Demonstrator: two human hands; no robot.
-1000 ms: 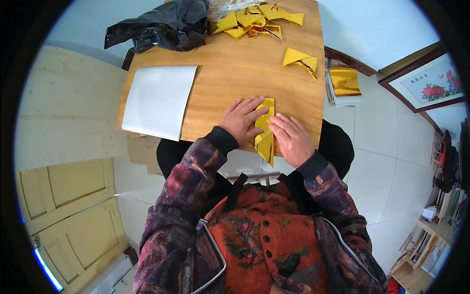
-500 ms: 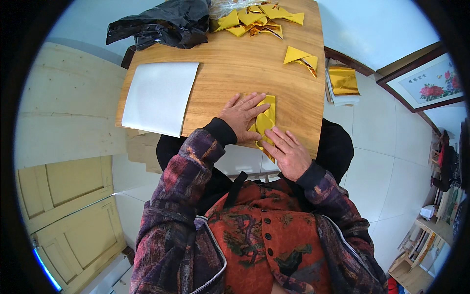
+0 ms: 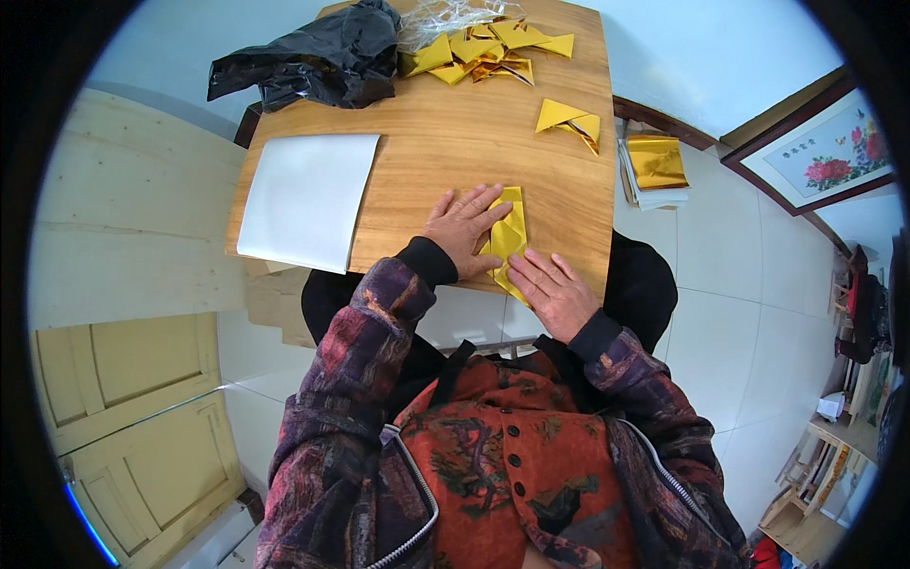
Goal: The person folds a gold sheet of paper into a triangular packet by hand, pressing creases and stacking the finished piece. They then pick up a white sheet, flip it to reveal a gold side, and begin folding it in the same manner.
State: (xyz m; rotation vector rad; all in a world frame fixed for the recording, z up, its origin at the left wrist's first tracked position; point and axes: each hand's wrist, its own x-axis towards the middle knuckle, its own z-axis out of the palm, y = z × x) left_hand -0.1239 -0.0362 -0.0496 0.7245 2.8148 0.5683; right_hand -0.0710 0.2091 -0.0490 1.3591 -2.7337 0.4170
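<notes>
pressing on a gold strip with both bare hands, the person works at the near edge of a wooden table. strip: folded, shiny, long axis pointing roughly toward the body, lower tip at the table's edge. left hand: palm down, fingers fanned wide, fingertips over the strip's upper left part, thumb touching it lower down; not closed round anything. right hand: fingers extended and near one another, tips on the strip's lower right side; its thumb is hidden, so cannot tell whether it pinches the strip or only rests on it. left of the hands, well apart: a white sheet, flat on the table. far side of the table: a crumpled black bag, clear wrap just beside it, then a pile of folded gold pieces, overlapping. a lone piece, also folded gold, lies nearer, apart from the pile. beyond the table's right edge: a paper stack with a gold sheet on top. farther right: a framed flower picture.
</notes>
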